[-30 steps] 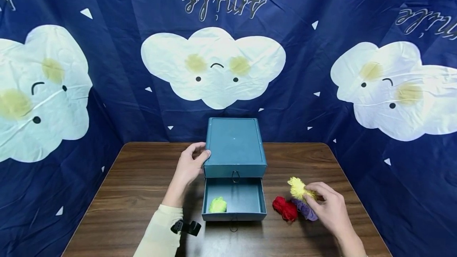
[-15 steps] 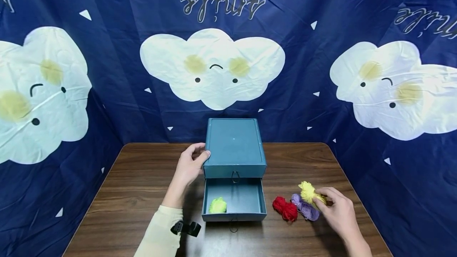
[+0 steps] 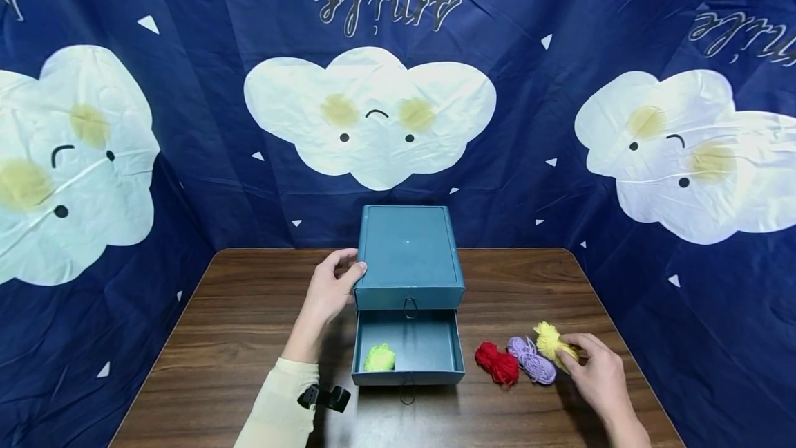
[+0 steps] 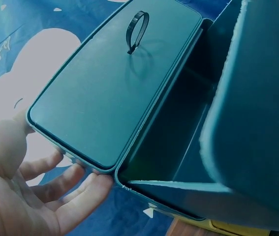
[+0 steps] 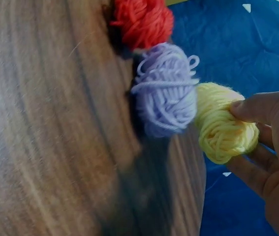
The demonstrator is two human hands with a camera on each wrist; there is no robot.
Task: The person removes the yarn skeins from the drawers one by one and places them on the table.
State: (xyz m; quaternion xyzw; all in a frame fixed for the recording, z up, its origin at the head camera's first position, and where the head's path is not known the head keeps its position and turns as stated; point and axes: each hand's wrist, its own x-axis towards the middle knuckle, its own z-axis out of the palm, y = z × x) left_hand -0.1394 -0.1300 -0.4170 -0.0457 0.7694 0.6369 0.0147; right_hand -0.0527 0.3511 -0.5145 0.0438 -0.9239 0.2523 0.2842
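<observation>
Yarn (image 3: 531, 361) (purple) between yellow skein (image 3: 548, 341) and red skein (image 3: 497, 364)

A pale cream sleeve (image 3: 273, 403) ends well behind the fingers of the left hand (image 3: 332, 287), a boxy black device (image 3: 338, 398) at its edge.

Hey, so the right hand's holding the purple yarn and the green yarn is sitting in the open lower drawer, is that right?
Not quite: the right hand holds the yellow yarn, not the purple yarn, as the right wrist view shows. The green yarn is sitting in the open lower drawer, as you said.
</observation>
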